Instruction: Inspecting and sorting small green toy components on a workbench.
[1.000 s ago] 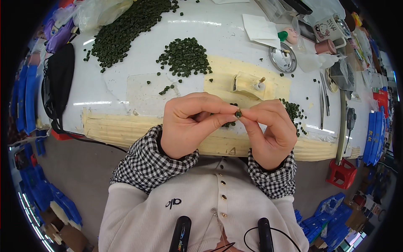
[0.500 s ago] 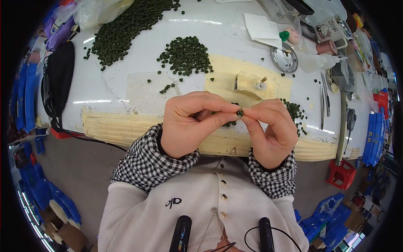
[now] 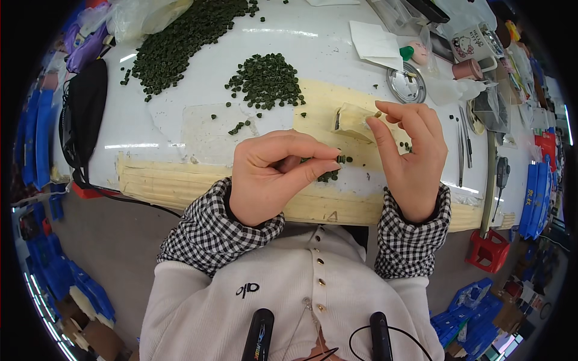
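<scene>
One green piece (image 3: 341,159), direction and long axis unclear, is pinched by left hand (image 3: 265,177); right hand (image 3: 417,159) gapes.

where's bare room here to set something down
Bare white tabletop shows between the small dark-green heap of pellets and the folded white paper, and between the limp black fabric and the flat translucent sheet. Back right is crowded: silver round dish, pink spool, white mug.

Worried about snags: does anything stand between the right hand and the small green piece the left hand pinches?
Nothing visible blocks the gap between the right hand and the green piece in the left hand; the yellowish block stands beyond that gap.
</scene>
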